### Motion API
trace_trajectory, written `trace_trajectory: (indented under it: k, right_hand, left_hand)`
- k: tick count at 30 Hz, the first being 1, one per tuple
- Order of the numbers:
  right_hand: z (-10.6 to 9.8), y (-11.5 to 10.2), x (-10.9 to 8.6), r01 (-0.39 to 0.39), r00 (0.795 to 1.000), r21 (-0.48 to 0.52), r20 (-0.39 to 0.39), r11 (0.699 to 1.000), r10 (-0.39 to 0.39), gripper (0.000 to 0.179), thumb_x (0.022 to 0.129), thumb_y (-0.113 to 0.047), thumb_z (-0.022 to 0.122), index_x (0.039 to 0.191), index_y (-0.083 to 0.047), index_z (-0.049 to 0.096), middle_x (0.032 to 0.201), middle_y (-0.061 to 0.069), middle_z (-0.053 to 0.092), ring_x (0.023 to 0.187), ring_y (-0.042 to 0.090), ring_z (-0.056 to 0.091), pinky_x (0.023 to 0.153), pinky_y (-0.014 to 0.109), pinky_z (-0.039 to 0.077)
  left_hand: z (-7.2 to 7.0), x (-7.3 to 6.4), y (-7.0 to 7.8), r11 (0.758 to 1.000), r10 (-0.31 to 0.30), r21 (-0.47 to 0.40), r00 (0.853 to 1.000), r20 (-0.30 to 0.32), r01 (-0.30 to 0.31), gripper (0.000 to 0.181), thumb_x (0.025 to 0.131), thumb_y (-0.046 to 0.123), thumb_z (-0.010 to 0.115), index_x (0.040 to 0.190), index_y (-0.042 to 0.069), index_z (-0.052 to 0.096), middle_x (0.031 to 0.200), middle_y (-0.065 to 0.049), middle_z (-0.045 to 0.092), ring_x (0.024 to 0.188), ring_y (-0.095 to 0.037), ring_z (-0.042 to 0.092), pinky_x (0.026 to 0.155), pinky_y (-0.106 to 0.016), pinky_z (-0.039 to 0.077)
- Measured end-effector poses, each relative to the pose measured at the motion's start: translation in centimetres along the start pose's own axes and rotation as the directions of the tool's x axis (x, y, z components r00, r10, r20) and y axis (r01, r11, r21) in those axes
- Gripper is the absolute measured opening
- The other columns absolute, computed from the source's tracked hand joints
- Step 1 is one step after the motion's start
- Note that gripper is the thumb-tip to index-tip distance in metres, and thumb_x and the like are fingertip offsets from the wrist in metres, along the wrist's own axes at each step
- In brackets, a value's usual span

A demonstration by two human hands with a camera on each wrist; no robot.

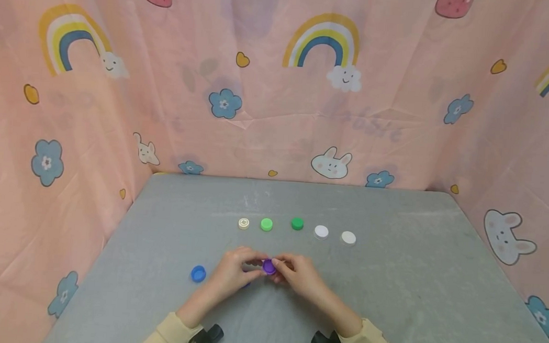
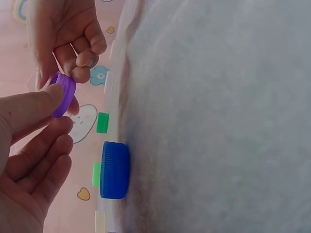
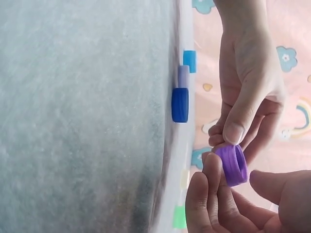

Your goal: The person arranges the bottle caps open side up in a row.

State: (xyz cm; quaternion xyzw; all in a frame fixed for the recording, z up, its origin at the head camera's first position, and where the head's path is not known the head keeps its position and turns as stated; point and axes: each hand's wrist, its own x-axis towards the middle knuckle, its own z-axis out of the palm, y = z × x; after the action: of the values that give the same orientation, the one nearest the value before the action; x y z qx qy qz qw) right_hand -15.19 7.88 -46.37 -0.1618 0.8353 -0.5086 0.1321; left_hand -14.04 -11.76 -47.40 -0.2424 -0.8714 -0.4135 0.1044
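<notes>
Both hands meet over the table around one purple bottle cap (image 1: 269, 267). My left hand (image 1: 233, 268) pinches its rim between thumb and fingers. From the other side, my right hand (image 1: 298, 272) holds the same cap, its thumb by the open face and fingertips behind. The cap is tilted on edge in the right wrist view, its hollow side partly showing. Below the left hand, a dark blue ribbed cap (image 2: 115, 170) rests on the table, mostly hidden in the head view. A pale lilac cap (image 3: 183, 76) and a lighter blue cap (image 1: 198, 274) lie nearby.
Behind the hands, a loose row holds a cream cap (image 1: 243, 223), a light green cap (image 1: 266, 224), a dark green cap (image 1: 297, 224) and two white caps, one white cap (image 1: 321, 231) left of the other white cap (image 1: 348, 238). A patterned pink curtain (image 1: 267, 139) surrounds the grey table (image 1: 414, 285).
</notes>
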Motion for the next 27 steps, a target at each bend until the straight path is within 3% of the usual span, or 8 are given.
trace_trajectory:
  k: [10, 20, 27]
  right_hand:
    - [-0.25, -0.43, -0.36, 0.057, 0.998, -0.077, 0.045, 0.995, -0.053, 0.036, 0.088, -0.024, 0.067, 0.118, -0.004, 0.063, 0.083, 0.006, 0.073, 0.072, 0.01, 0.066, 0.059, 0.022, 0.05]
    - [-0.06, -0.51, -0.15, 0.101, 0.995, -0.123, 0.027, 0.987, -0.099, 0.035, 0.083, -0.018, 0.073, 0.113, -0.002, 0.065, 0.08, 0.007, 0.072, 0.071, 0.014, 0.067, 0.058, 0.02, 0.051]
    - [0.13, -0.16, 0.05, 0.128, 0.992, -0.109, 0.023, 0.986, -0.126, 0.029, 0.08, -0.013, 0.076, 0.105, -0.001, 0.068, 0.084, 0.01, 0.072, 0.075, 0.017, 0.069, 0.063, 0.019, 0.052]
  left_hand:
    - [-0.45, -0.08, -0.3, 0.987, -0.142, -0.072, 0.988, 0.052, 0.146, 0.025, 0.078, 0.02, 0.078, 0.102, 0.013, 0.073, 0.093, 0.001, 0.072, 0.081, -0.01, 0.067, 0.07, -0.021, 0.053]
    - [-0.85, 0.16, -0.38, 0.983, -0.156, -0.083, 0.984, 0.081, 0.163, 0.022, 0.077, 0.02, 0.079, 0.098, 0.014, 0.074, 0.092, 0.001, 0.071, 0.085, -0.017, 0.067, 0.073, -0.03, 0.055]
    - [-1.01, 0.14, -0.65, 0.989, -0.127, -0.062, 0.983, 0.134, 0.136, 0.024, 0.076, 0.02, 0.079, 0.098, 0.012, 0.073, 0.093, 0.001, 0.071, 0.088, -0.014, 0.067, 0.078, -0.027, 0.054]
